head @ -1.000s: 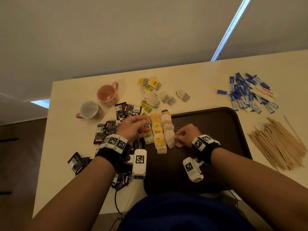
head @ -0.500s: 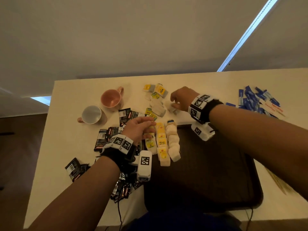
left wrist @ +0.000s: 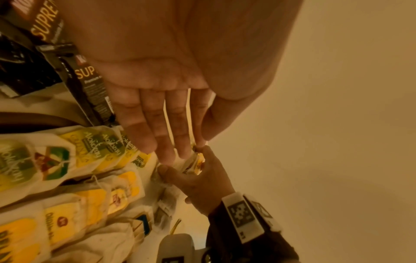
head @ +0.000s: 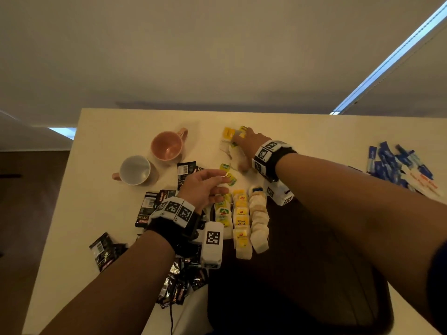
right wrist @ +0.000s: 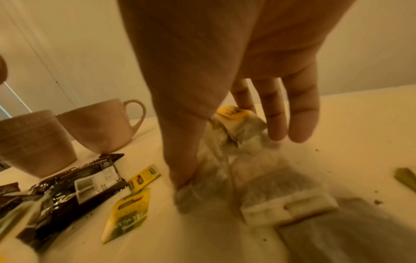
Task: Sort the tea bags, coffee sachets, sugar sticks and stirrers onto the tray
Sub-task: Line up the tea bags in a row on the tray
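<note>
Labels: "RELAX" tea bag (head: pixel 241 221), "SUPREME" coffee sachets (left wrist: pixel 87 92); right hand (head: pixel 244 151) pinching loose tea bags (right wrist: pixel 227 160); left hand (head: pixel 205 187) relaxed.

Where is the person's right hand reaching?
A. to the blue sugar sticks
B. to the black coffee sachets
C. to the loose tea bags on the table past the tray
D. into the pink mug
C: the right hand is down on the loose paper tea bags on the cream table, beyond the dark tray.
</note>
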